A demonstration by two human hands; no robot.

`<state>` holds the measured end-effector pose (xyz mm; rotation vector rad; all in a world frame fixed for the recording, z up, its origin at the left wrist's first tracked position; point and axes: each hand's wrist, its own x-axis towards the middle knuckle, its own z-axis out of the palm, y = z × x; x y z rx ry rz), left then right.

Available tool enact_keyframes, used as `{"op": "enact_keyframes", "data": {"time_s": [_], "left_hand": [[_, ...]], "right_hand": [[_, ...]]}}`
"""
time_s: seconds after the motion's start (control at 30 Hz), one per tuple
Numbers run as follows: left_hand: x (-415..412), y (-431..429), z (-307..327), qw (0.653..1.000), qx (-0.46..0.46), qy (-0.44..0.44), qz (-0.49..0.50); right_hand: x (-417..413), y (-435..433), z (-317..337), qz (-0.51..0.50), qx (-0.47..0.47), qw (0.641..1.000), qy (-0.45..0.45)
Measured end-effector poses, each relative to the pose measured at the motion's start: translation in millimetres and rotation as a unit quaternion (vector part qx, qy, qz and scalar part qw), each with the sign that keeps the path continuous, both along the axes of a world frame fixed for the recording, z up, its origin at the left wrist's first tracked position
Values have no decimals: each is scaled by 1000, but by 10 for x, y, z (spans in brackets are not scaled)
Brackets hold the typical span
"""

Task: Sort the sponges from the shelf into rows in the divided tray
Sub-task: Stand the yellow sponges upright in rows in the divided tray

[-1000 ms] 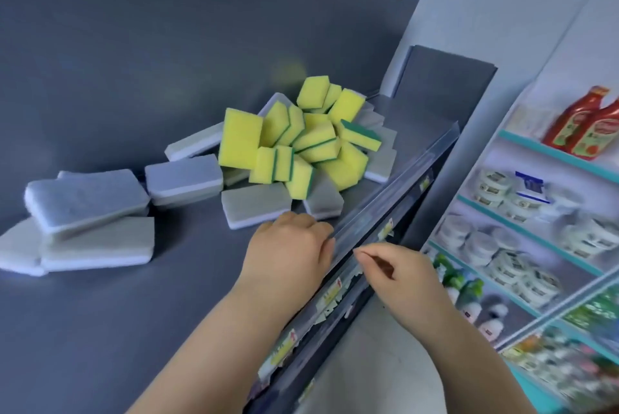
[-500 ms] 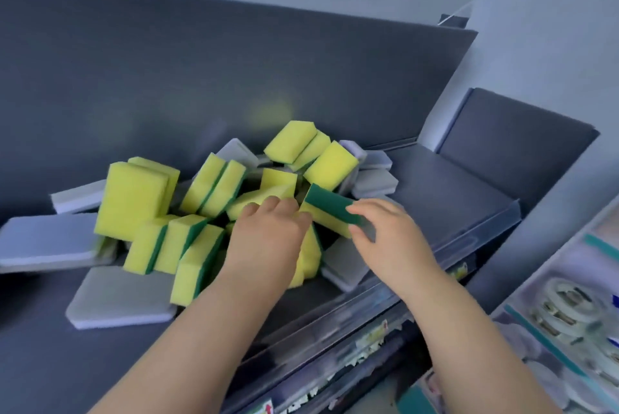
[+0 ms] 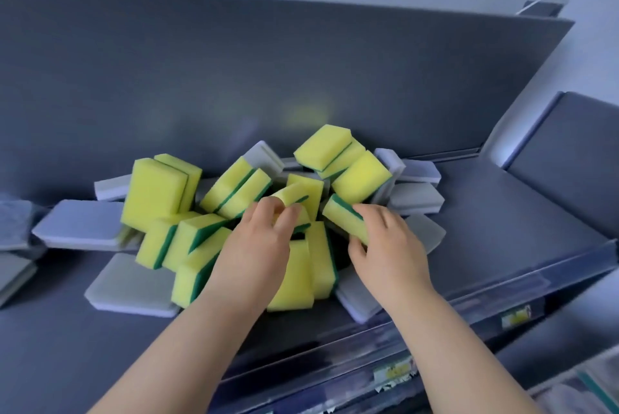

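Many yellow-and-green sponges [image 3: 154,193] are heaped at the middle of the grey shelf [image 3: 509,212], with grey sponges [image 3: 78,224] lying scattered around them to the left, right and near side. One yellow sponge [image 3: 290,195] at the heap's centre is pinched by the curled fingers of the left hand [image 3: 258,249]. Just to its right, a second sponge [image 3: 340,217], green face up, is gripped by the right hand [image 3: 390,246], with the thumb on its near side.

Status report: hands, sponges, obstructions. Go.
Left hand pinching yellow sponge. Right hand gripping second yellow sponge. Grey sponges crowd around; tray not in view.
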<state>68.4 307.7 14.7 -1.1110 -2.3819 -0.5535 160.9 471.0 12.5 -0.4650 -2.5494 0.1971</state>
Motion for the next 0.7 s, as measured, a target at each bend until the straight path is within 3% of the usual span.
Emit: {"op": "enact_keyframes", "data": {"time_s": [0.17,0.3,0.53,0.7], "left_hand": [[16,-52,50,999,-14,37,9],[0,-55,57,999,-43,-13,12],[-106,-5,110,992,-120,-23,-15],[-145,-36,154,980,-181,-81,6]], "right_hand": [[22,-20,8,0,-112,993,43],[23,-56,13,20,-172,983,58],[-10,-114,-98,40,-227,965,121],[-14,-127,-186,37,-247,959,133]]}}
